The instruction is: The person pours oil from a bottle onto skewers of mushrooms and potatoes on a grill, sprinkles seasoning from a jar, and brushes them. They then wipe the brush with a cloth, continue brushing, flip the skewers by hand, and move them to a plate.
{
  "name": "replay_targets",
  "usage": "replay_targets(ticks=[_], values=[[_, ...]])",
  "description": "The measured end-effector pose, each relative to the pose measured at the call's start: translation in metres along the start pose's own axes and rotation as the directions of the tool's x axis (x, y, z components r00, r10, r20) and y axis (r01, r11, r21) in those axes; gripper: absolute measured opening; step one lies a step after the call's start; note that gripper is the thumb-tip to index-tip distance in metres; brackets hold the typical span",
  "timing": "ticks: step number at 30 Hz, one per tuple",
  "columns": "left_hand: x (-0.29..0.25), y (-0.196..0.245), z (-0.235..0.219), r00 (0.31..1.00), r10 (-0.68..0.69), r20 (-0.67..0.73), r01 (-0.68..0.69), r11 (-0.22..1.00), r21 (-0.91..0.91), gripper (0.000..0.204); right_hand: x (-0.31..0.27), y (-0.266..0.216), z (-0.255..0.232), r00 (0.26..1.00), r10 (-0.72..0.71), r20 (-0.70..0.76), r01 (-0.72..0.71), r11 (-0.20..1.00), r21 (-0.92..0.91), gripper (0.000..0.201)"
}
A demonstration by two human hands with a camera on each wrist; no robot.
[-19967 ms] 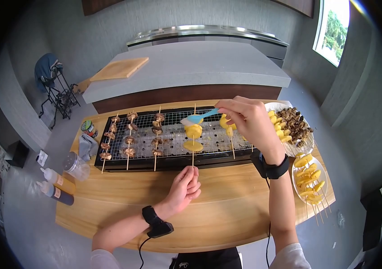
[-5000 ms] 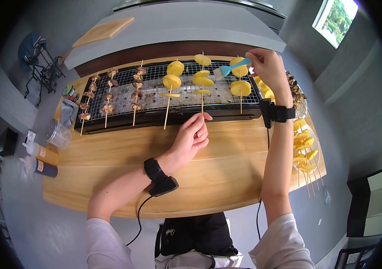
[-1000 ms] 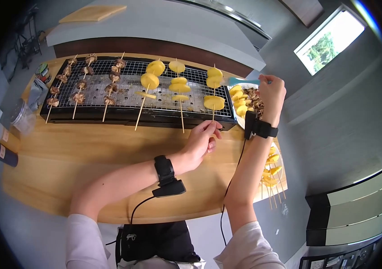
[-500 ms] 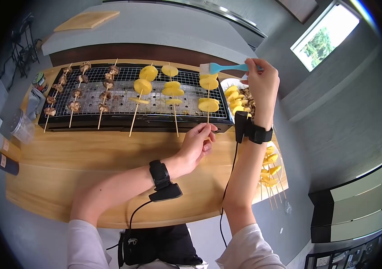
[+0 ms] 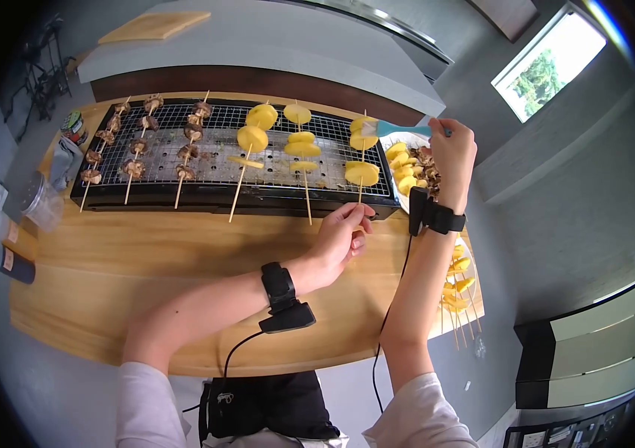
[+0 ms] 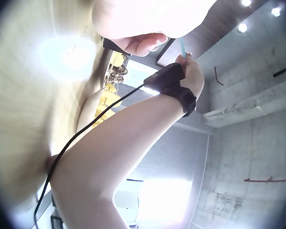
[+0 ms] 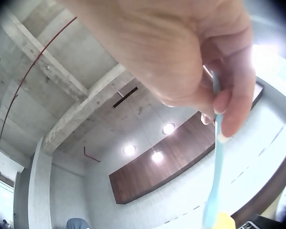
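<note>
My right hand [image 5: 453, 158] grips a basting brush [image 5: 407, 130] by its light blue handle. The pale bristles overlap the upper slices of the rightmost potato skewer [image 5: 362, 174] in the head view. With thumb and fingers my left hand [image 5: 340, 237] pinches the bottom end of that same skewer at the grill's front edge. In the right wrist view the brush handle [image 7: 217, 162] runs down from the fingers. Two more potato skewers [image 5: 252, 139] lie on the black grill [image 5: 273, 196], and mushroom skewers [image 5: 137, 147] fill its left part.
A plate of potato slices and mushroom skewers [image 5: 405, 173] stands beyond the grill's right end; a second plate holds potato skewers [image 5: 458, 287]. At the left are a clear jar [image 5: 43, 201], sauce bottles [image 5: 15, 261] and a can [image 5: 73, 125]. Cables hang from both wrists.
Since 20 seconds ago both hands have shifted from a middle potato skewer to the rightmost one. Over the last second the brush has lifted off to the left, then come back down onto its slices.
</note>
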State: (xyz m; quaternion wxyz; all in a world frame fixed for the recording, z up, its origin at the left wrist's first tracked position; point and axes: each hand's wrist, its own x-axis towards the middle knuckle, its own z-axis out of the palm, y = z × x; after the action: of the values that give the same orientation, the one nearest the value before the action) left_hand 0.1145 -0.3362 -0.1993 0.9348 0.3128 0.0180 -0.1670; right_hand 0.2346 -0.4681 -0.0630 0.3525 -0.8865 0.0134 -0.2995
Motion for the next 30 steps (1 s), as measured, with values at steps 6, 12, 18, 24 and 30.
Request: replay_targets(ticks=[6,12,18,24,30], values=[[0.001,-0.003,-0.002,1.0,0.003,0.011,-0.003,1.0,-0.004,0.02,0.002,0.009,0.001,1.0,0.005,-0.01,-0.006,1.0,-0.022,0.024],[-0.001,0.001,0.001,1.0,-0.005,-0.003,0.005,1.0,0.015,0.02,0.005,0.016,0.0,0.997,-0.049,-0.056,0.044,0.996,-0.075,0.022],[0.0,-0.001,0.0,1.0,0.0,-0.002,0.0,1.0,0.014,0.02,-0.002,0.011,-0.009,1.0,-0.017,-0.011,0.016,0.994,-0.104,0.021],[-0.001,0.001,0.0,1.0,-0.006,-0.015,0.006,0.999,0.045,0.021,-0.015,-0.013,-0.03,0.994,-0.033,0.108,0.045,0.993,-0.111,0.023],[0.001,-0.001,-0.004,1.0,-0.002,-0.011,0.002,0.998,0.056,0.022,-0.026,-0.038,-0.042,0.983,-0.053,0.178,0.058,0.998,-0.019,0.025]])
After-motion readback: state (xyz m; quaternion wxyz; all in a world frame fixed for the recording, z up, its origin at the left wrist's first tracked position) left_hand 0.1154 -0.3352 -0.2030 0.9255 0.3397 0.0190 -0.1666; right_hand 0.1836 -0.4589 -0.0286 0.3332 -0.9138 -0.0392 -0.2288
